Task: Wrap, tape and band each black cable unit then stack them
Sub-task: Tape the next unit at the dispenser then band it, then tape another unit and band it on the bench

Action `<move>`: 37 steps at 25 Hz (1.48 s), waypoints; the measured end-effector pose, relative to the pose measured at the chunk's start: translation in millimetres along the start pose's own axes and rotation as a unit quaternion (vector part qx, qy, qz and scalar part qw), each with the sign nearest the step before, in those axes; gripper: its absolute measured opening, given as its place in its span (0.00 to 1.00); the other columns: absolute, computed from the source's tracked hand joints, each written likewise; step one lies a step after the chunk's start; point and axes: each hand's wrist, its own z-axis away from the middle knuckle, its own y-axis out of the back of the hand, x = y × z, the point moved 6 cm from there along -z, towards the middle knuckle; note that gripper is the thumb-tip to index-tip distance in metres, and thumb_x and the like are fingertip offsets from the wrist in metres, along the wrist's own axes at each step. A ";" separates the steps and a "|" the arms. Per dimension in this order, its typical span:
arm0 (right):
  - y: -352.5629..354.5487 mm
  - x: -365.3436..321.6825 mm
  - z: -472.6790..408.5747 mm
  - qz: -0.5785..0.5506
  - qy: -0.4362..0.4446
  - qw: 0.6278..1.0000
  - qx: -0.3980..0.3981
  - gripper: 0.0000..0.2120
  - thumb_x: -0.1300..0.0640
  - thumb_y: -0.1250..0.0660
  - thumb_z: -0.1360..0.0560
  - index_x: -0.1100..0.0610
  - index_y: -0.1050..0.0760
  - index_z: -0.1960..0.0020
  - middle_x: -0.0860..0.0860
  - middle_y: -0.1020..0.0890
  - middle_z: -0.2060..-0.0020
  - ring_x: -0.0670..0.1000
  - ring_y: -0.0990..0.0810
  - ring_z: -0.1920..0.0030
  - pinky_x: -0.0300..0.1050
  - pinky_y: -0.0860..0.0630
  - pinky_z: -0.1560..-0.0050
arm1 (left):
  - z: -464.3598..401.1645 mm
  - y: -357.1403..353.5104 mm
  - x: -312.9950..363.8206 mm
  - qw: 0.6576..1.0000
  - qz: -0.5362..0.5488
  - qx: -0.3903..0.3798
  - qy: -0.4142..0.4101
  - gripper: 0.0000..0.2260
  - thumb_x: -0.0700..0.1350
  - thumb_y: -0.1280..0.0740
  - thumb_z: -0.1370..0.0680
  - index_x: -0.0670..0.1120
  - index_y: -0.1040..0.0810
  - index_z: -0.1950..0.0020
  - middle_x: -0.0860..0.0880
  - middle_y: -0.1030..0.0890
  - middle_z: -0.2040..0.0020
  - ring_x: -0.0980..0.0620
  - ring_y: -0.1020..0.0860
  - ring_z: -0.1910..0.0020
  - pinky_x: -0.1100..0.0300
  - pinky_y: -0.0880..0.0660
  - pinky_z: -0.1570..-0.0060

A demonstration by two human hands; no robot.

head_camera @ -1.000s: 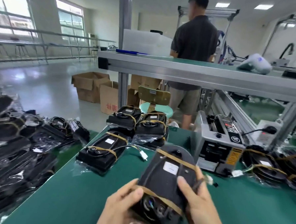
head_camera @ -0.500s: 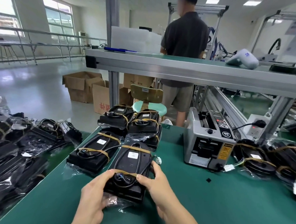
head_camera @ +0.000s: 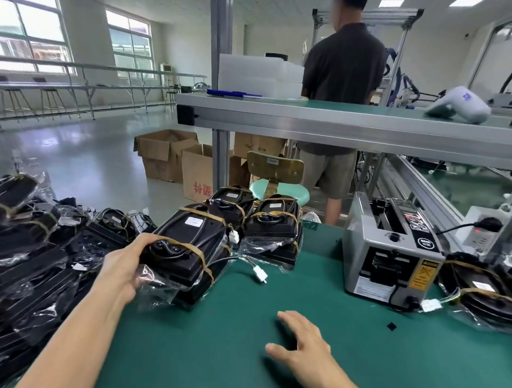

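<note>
Fingers of the left hand (head_camera: 123,265) are curling around the near end of a black cable unit (head_camera: 186,246), gripping it where it is lying on top of another bagged unit (head_camera: 198,288) at the left side of the green table (head_camera: 240,356). The held unit is sitting tilted, with 2 tan rubber bands (head_camera: 202,213) crossing it, a white label facing up and clear plastic wrap bunching beneath its near end. A white connector (head_camera: 260,274) on thin wires is trailing from this stack onto the mat.

Just behind, 2 more banded units (head_camera: 272,221) are resting side by side on others near the table's far edge. The right hand (head_camera: 300,341) is hovering low over bare mat with its fingers spread wide and relaxed, holding nothing, well apart from the stack.

To the right, a grey tape dispenser (head_camera: 391,254) is standing on the table, and beside it further banded units (head_camera: 487,289) are lying in plastic. A large heap of bagged units (head_camera: 23,255) is piling up at the left, off the table's edge. Beyond a raised conveyor shelf (head_camera: 341,124), a person in a dark shirt (head_camera: 344,62) is standing facing away, beside a green stool (head_camera: 278,189) and cardboard boxes (head_camera: 168,153).
</note>
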 end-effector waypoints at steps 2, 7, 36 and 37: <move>-1.4 1.7 -1.0 0.025 0.003 1.000 0.000 0.31 0.44 0.34 0.25 0.43 0.42 0.26 0.40 0.45 0.26 0.43 0.51 0.24 0.44 0.53 0.27 | -12.9 -4.3 -6.6 0.999 -0.025 -0.025 0.020 0.08 0.43 0.26 0.32 0.42 0.22 0.61 0.49 0.21 0.77 0.54 0.25 0.81 0.65 0.29 0.82; -6.2 3.7 -3.4 0.072 0.014 0.997 -0.005 0.31 0.43 0.33 0.26 0.42 0.41 0.26 0.40 0.46 0.26 0.44 0.53 0.24 0.42 0.54 0.28 | -33.6 -6.7 -9.0 0.994 -0.103 -0.013 -0.015 0.17 0.52 0.26 0.32 0.40 0.22 0.54 0.46 0.23 0.64 0.48 0.27 0.70 0.54 0.27 0.67; 137.2 47.4 47.7 0.036 0.037 0.919 0.392 0.14 0.52 0.34 0.24 0.48 0.26 0.39 0.39 0.28 0.40 0.38 0.33 0.38 0.38 0.43 0.40 | 177.9 -134.7 -129.0 0.814 -0.377 -0.239 -0.372 0.13 0.48 0.26 0.30 0.63 0.25 0.54 0.61 0.24 0.63 0.60 0.26 0.71 0.55 0.23 0.65; 165.3 62.7 53.0 0.063 0.006 0.902 0.427 0.14 0.53 0.33 0.25 0.50 0.25 0.39 0.43 0.26 0.40 0.43 0.32 0.38 0.42 0.41 0.40 | 181.1 -136.6 -128.7 0.797 -0.381 -0.234 -0.405 0.09 0.52 0.29 0.30 0.62 0.27 0.53 0.60 0.24 0.63 0.57 0.24 0.70 0.54 0.22 0.67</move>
